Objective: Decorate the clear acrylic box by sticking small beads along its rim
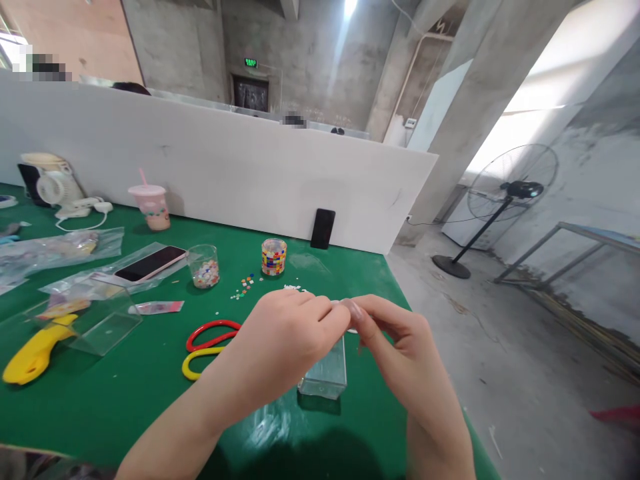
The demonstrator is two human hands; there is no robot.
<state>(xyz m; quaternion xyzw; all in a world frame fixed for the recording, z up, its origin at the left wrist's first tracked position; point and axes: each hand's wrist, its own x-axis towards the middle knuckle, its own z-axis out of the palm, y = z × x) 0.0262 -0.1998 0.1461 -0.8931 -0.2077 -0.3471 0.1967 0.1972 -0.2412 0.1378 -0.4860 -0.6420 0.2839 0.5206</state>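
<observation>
My left hand (285,343) and my right hand (400,347) meet above the green table (125,400), fingertips pinched together around something tiny that I cannot make out. Right below them stands a small clear plastic box (325,377). Loose small beads (245,285) lie scattered just beyond my hands. A clear cup of pale beads (204,267) and a cup of multicoloured beads (274,257) stand behind them.
Red and yellow loops (207,343) lie left of my hands. Further left: a clear box (103,317), yellow tool (35,353), phone (150,263) on plastic bags, pink drink cup (150,207). A dark phone (323,229) leans on the white partition (225,167). A fan (505,200) stands on the floor right.
</observation>
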